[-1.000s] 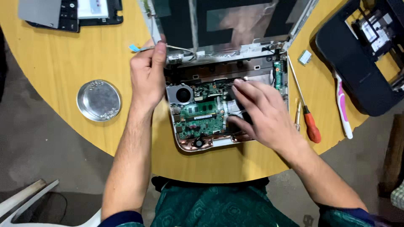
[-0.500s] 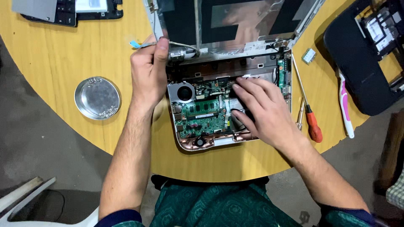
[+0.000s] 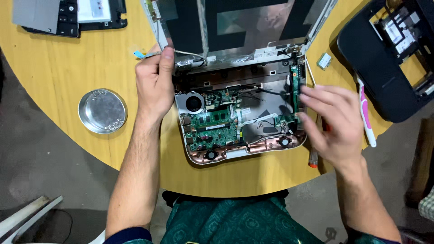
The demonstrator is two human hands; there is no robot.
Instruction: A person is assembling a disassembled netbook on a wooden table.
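- a keyboard panel (image 3: 68,16) is laid at the far left of the round wooden table (image 3: 58,68), already off a machine.
- a small metal dish (image 3: 102,110) is set near the table edge, with what look like loose screws inside.
- the left hand (image 3: 153,83) is closed in a pinch on a thin ribbon cable (image 3: 145,54) at the hinge corner, thumb pressed on top.
- the opened laptop base (image 3: 242,119) lies in the middle of the table, top cover gone; the green board, fan and memory stick are seen seated inside, so removal of the internals is judged to remain.
- the right hand (image 3: 332,124) is held open, fingers spread, over the base's right edge, gripping nothing.
- a screwdriver (image 3: 313,159) lies partly hidden under that hand, unused.
- a dark laptop shell (image 3: 384,68) sits far right.
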